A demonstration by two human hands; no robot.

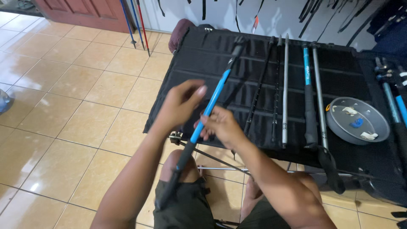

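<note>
Sensibly, both hands, left hand (180,104) and right hand (220,126), gripped the blue pole (210,104) close together, steadying it above the tabletop (203,63).

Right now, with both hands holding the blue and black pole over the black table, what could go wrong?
1. The pole is long and slanted; its far tip hangs over the other poles lying on the table and might knock them.
2. The left hand and right hand grip close together at the joint, so fingers could get pinched.
3. The round metal tray of small parts sits near the table edge and may tip if bumped.
</note>
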